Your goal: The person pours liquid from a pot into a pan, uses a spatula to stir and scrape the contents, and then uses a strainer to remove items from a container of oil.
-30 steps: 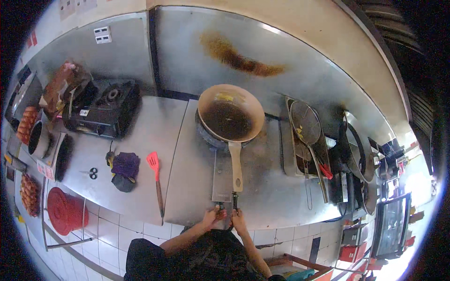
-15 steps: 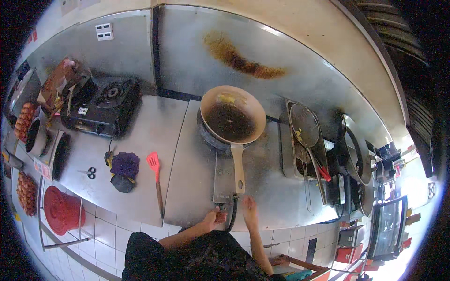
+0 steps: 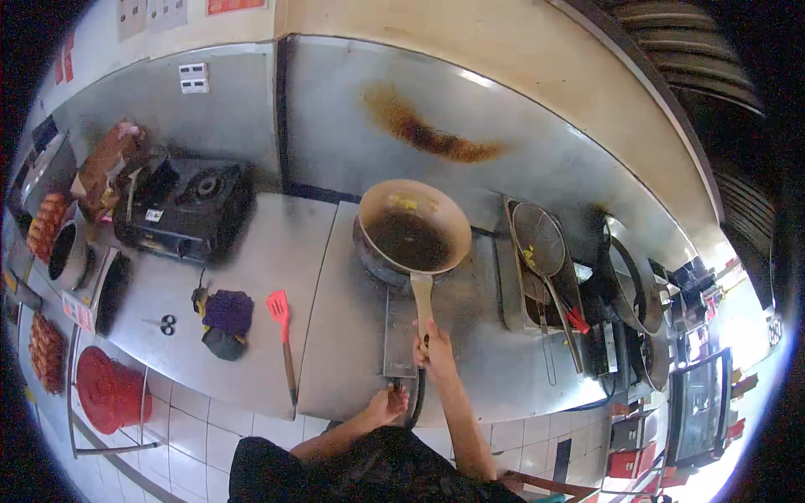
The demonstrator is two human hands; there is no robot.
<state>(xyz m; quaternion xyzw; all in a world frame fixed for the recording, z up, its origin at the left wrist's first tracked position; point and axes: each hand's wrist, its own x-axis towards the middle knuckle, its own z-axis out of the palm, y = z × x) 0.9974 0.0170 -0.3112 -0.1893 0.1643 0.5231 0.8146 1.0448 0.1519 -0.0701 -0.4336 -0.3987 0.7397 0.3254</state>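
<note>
My right hand (image 3: 434,348) is wrapped round the end of the beige handle of a frying pan (image 3: 411,237). The pan has a cream inner wall and a dark browned bottom, with a few yellow bits near its far side. Beneath it, a burner is mostly hidden, with a flat metal control panel (image 3: 401,339) stretching toward me. My left hand (image 3: 387,405) is closed at the panel's front end, fingertips at the small dark knob there. A black hose (image 3: 418,401) runs down between my hands.
Left of the pan lie a red spatula (image 3: 279,312), a purple cloth (image 3: 228,311) and scissors (image 3: 167,324). A black portable stove (image 3: 189,205) stands farther back. On the right, a strainer (image 3: 539,241) rests over a metal tray (image 3: 509,289), beside a large wok (image 3: 631,281).
My right hand has moved up from below the pan handle and closed round it. My left hand has stayed by the knob, its fingers now more curled. The whole view has shifted slightly.
</note>
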